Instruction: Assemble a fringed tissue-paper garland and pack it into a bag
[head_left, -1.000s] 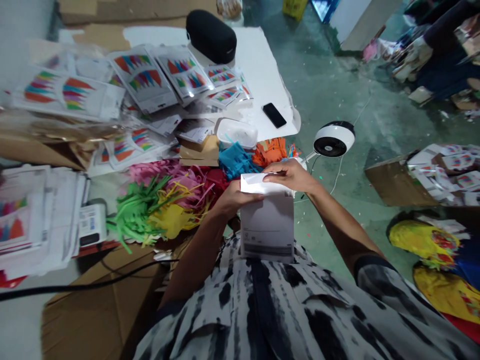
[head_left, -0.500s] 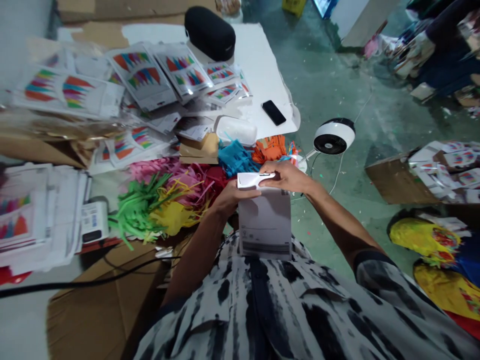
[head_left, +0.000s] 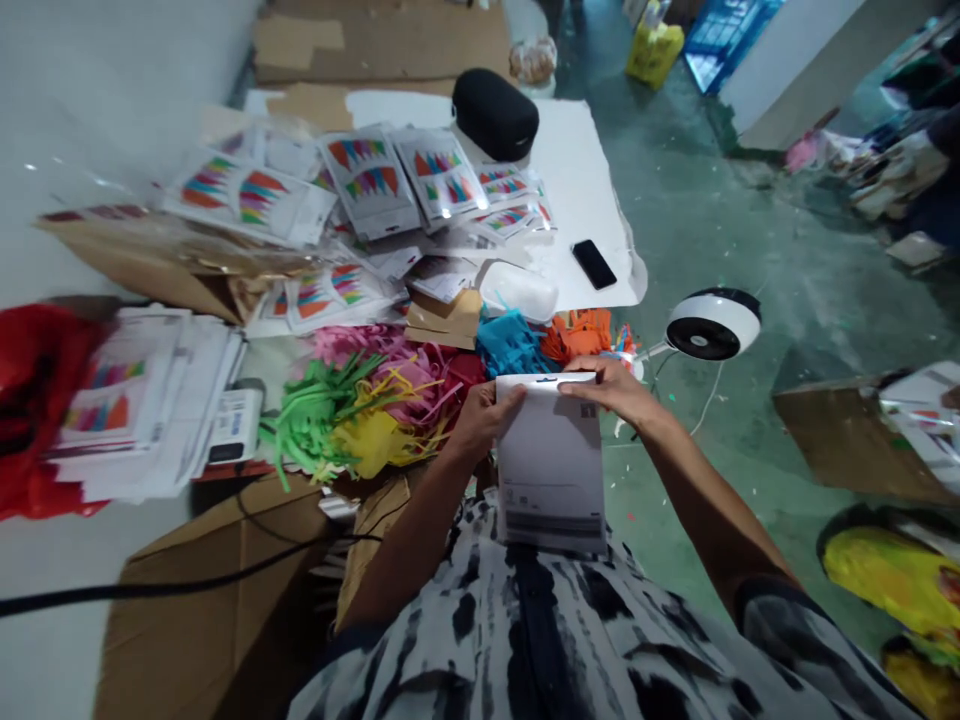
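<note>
Flat white rectangular packet [head_left: 551,455] before me, lower edge by my black-and-white patterned shirt [head_left: 536,630]. Judging by its slotted top, the folding looks nearly done; whether anything is sealed, I cannot tell. My left hand [head_left: 480,416] and right hand [head_left: 616,391] grip its upper corners, thumbs on the near face, forearms angled inward. Beyond left: fringed green paper strips [head_left: 315,412]. Farther: glossy white packets with multicoloured prints [head_left: 369,182], seemingly finished.

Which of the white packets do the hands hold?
The packet before the patterned shirt: left hand and right hand grip its top; packets by the black case lie untouched.
</note>
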